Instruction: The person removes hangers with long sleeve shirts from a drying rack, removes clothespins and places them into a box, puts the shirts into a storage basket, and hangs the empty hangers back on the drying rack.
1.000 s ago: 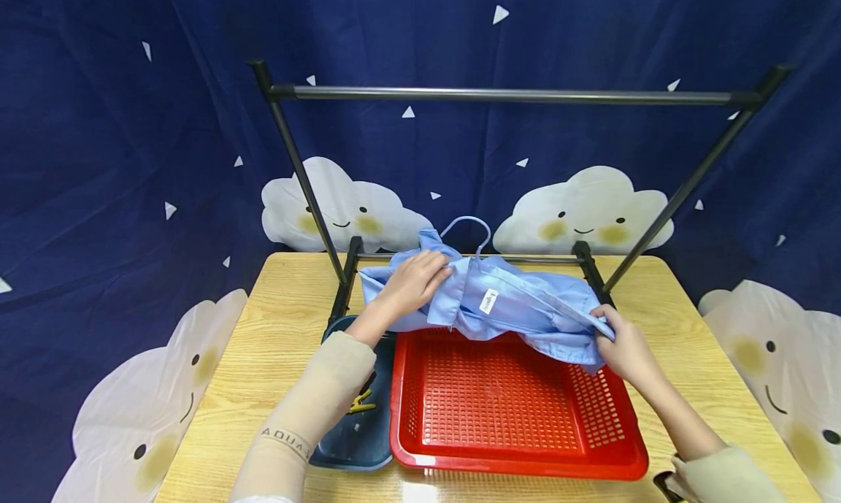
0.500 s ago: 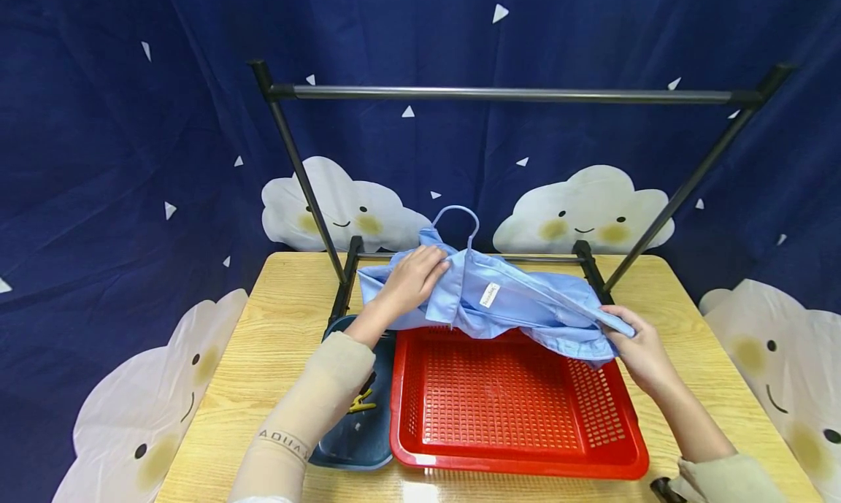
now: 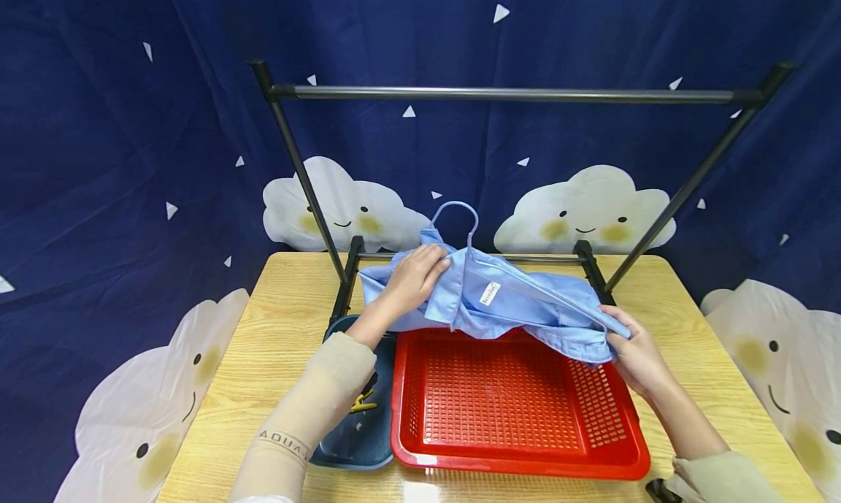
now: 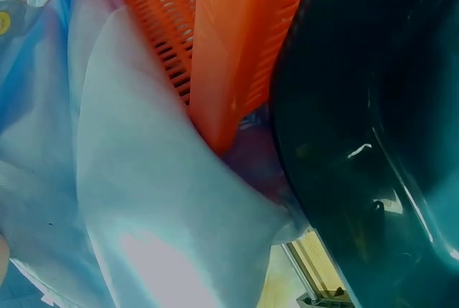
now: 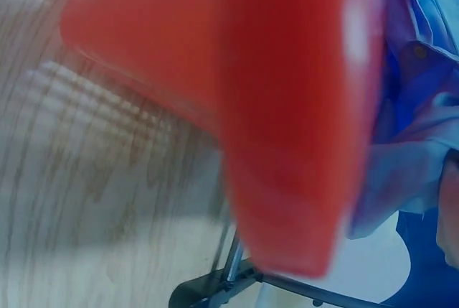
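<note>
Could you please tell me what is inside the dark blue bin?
Inside the bin, at least one yellow clip-like object is visible; the left sleeve covers part, so anything beneath is hidden.

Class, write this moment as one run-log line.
left hand holds light-blue cloth shirt | right hand pinches shirt's edge | pale-blue curved hanger hook off grey metal rail

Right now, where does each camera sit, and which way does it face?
Head: worn on the head, facing forward and down at the blue shirt, red basket and black rack; left hand, right hand and forearms show.
Left wrist: on that wrist, facing shirt, basket and dark bin; a sliver of hand shows at the left edge.
Right wrist: on that wrist, facing basket and table; part of a hand shows at the right edge.
Shared: both wrist views show shirt and basket.
</note>
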The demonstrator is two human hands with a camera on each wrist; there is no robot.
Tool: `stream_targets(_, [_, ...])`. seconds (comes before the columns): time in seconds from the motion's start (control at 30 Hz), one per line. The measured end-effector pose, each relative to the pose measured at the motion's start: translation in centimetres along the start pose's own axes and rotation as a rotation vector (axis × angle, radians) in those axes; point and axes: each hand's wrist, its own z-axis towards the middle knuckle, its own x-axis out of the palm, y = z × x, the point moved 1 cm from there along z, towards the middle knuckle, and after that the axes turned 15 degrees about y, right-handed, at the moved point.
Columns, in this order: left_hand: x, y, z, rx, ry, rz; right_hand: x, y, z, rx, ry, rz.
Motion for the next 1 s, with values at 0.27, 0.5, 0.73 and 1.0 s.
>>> stream_targets(0.27, [0.3,-0.8,0.5,-0.03,-0.005,-0.154,1.2,-0.9,0.5,0.023,-0.03,-0.148])
stream_targets(0.5, [0.5,-2.0,1.4,-0.053,-0.009,-0.193,3.0,-0.3,1.2,0.066,-0.147,-0.855])
stream_targets(0.73, [0.9,-2.5,1.5,-0.063,-0.009,-0.185,4.4,-1.0,1.1,-0.109,-0.139,-1.111])
stream_targets(1.0, [1.7,-2.9,1.5,-0.061,0.022,-0.181,5.7,-2.1,0.7,0.016,-0.004,-1.283])
